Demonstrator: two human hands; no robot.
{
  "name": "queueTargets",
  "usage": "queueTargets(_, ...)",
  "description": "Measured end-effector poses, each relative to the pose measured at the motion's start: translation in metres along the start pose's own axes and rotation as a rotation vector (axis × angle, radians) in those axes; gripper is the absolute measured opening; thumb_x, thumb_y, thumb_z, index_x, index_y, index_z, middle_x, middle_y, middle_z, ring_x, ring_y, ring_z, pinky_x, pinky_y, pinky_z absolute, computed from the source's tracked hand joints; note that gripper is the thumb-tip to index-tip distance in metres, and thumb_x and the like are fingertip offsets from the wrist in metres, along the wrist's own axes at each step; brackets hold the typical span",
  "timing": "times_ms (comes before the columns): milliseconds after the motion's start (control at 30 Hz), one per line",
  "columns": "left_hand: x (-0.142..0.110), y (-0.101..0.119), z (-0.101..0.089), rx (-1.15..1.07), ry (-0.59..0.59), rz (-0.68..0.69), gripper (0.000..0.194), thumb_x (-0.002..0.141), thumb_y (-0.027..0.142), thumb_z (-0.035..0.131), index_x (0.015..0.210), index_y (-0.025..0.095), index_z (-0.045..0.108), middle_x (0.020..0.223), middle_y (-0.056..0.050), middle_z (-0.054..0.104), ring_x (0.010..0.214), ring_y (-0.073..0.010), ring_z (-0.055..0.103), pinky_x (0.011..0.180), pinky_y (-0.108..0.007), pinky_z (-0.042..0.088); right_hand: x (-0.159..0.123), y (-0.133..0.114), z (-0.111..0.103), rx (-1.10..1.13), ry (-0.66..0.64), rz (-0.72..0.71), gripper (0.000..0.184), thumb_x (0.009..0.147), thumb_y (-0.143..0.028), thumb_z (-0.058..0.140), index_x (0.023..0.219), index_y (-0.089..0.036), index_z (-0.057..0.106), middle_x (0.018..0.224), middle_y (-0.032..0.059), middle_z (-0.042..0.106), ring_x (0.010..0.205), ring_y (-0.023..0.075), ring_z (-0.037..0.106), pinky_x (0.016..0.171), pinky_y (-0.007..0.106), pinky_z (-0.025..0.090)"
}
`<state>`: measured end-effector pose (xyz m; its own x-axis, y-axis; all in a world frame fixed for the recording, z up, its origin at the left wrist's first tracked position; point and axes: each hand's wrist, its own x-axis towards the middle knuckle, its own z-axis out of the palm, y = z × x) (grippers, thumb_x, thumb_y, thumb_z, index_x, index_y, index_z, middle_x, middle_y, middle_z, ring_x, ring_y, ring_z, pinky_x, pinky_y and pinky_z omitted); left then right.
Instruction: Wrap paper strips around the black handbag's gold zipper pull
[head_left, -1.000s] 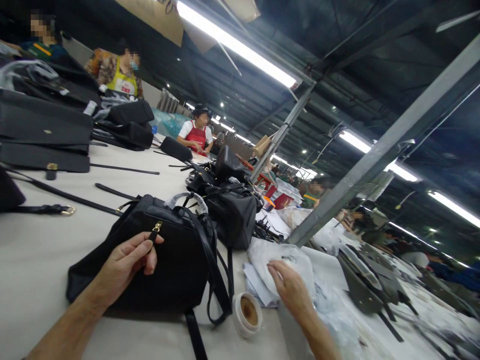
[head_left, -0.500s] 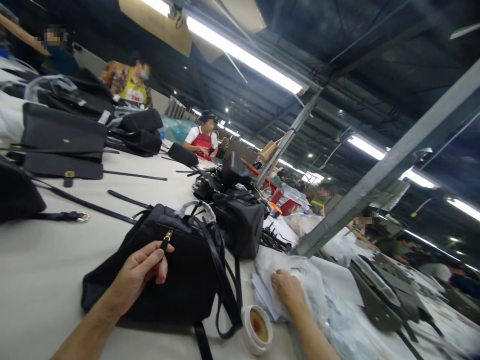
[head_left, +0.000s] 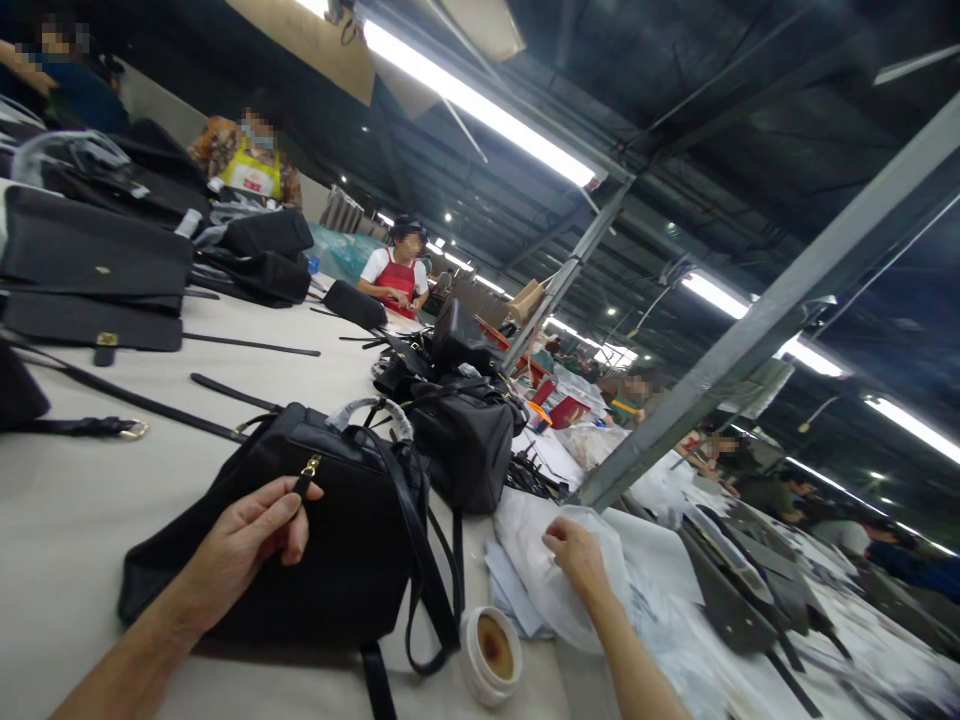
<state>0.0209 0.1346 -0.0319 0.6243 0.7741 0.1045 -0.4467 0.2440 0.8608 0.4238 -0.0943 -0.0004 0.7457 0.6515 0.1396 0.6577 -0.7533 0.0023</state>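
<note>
The left hand (head_left: pixel 238 552) pinched the gold zipper pull (head_left: pixel 307 472) of a black handbag (head_left: pixel 337 550); the right hand's (head_left: pixel 577 560) curled fingers pressed crumpled plastic sheeting (head_left: pixel 529 550), whether gripping it hard to tell.

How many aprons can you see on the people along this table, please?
2: a yellow apron at upper left, a red apron further along the table; others may be hidden.

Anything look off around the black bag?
One thing: an open white cup with brown residue inside sits uncovered on the table, almost against the strap of the black bag. No spill shows around it, and the bag shows no visible damage from here.
</note>
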Motion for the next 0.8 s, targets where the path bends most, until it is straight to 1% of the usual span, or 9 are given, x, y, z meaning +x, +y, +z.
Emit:
queueTargets(100, -0.002, 0.002, 0.003, 0.020, 0.014, 0.020, 0.037, 0.075, 0.049, 0.073, 0.092, 0.018, 0.065, 0.049, 0.004, 0.057, 0.046, -0.0110, 0.047, 0.046, -0.021, 0.038, -0.001, 0.010, -0.009, 0.170, 0.000, 0.007, 0.018, 0.092, -0.034, 0.061, 0.094, -0.016, 0.066, 0.093, 0.0021, 0.068, 0.077, 0.0146, 0.065, 0.069, 0.032, 0.056)
queueTargets(233, -0.007, 0.004, 0.006, 0.032, 0.025, 0.052, 0.037, 0.074, 0.048, 0.074, 0.090, 0.017, 0.065, 0.049, 0.003, 0.057, 0.047, -0.0106, 0.047, 0.047, -0.021, 0.038, -0.014, 0.018, -0.020, 0.405, 0.080, 0.038, 0.018, 0.091, -0.035, 0.062, 0.093, -0.017, 0.065, 0.093, 0.0022, 0.067, 0.079, 0.0154, 0.065, 0.069, 0.032, 0.056)
queueTargets(333, -0.009, 0.005, 0.008, 0.026, 0.030, 0.059, 0.038, 0.072, 0.048, 0.076, 0.090, 0.017, 0.064, 0.049, 0.004, 0.057, 0.046, -0.0104, 0.047, 0.046, -0.021, 0.037, -0.028, 0.021, -0.033, 0.604, 0.129, 0.051, 0.018, 0.090, -0.034, 0.062, 0.093, -0.016, 0.062, 0.083, 0.0002, 0.066, 0.073, 0.0152, 0.065, 0.066, 0.032, 0.055)
queueTargets(400, -0.010, 0.008, 0.009, 0.024, 0.026, 0.039, 0.039, 0.071, 0.048, 0.076, 0.090, 0.017, 0.063, 0.050, 0.004, 0.058, 0.046, -0.0103, 0.047, 0.046, -0.021, 0.036, -0.035, 0.018, -0.046, 0.736, 0.150, 0.037, 0.021, 0.084, -0.035, 0.064, 0.093, -0.017, 0.059, 0.072, -0.0026, 0.064, 0.067, 0.0164, 0.065, 0.063, 0.032, 0.054)
queueTargets(467, -0.011, 0.014, 0.012, 0.040, 0.025, 0.008, 0.040, 0.070, 0.050, 0.075, 0.090, 0.017, 0.062, 0.051, 0.004, 0.059, 0.047, -0.0104, 0.048, 0.046, -0.021, 0.037, -0.041, 0.009, -0.060, 0.863, 0.166, -0.002, 0.031, 0.074, -0.038, 0.069, 0.095, -0.021, 0.054, 0.063, -0.0058, 0.061, 0.062, 0.0182, 0.065, 0.062, 0.033, 0.054)
queueTargets(567, -0.015, 0.027, 0.018, 0.102, 0.053, -0.032, 0.040, 0.069, 0.050, 0.074, 0.086, 0.017, 0.060, 0.055, 0.003, 0.062, 0.049, -0.0104, 0.052, 0.047, -0.020, 0.037, -0.053, -0.017, -0.082, 1.042, 0.144, -0.097, 0.051, 0.062, -0.043, 0.072, 0.102, -0.023, 0.047, 0.064, -0.0073, 0.060, 0.060, 0.0189, 0.063, 0.063, 0.034, 0.053)
queueTargets(633, -0.020, 0.036, 0.024, 0.134, 0.080, -0.051, 0.038, 0.068, 0.049, 0.074, 0.080, 0.017, 0.057, 0.057, 0.002, 0.064, 0.048, -0.0101, 0.054, 0.046, -0.020, 0.036, -0.066, -0.044, -0.096, 1.130, 0.082, -0.172, 0.059, 0.061, -0.044, 0.073, 0.109, -0.023, 0.045, 0.076, -0.0029, 0.066, 0.066, 0.0191, 0.065, 0.063, 0.033, 0.053)
queueTargets(700, -0.026, 0.043, 0.030, 0.145, 0.095, -0.065, 0.036, 0.068, 0.047, 0.072, 0.075, 0.018, 0.054, 0.057, 0.002, 0.065, 0.047, -0.0096, 0.055, 0.045, -0.019, 0.034, -0.085, -0.076, -0.107, 1.207, -0.034, -0.255, 0.061, 0.064, -0.043, 0.075, 0.114, -0.023, 0.047, 0.091, 0.0038, 0.071, 0.074, 0.0196, 0.066, 0.063, 0.031, 0.051)
queueTargets(800, -0.034, 0.049, 0.034, 0.156, 0.102, -0.087, 0.034, 0.068, 0.045, 0.071, 0.071, 0.018, 0.050, 0.057, 0.001, 0.066, 0.047, -0.0099, 0.058, 0.045, -0.018, 0.034, -0.118, -0.131, -0.115, 1.357, -0.324, -0.412, 0.062, 0.069, -0.038, 0.077, 0.122, -0.024, 0.047, 0.106, 0.0091, 0.072, 0.077, 0.0180, 0.065, 0.067, 0.030, 0.049)
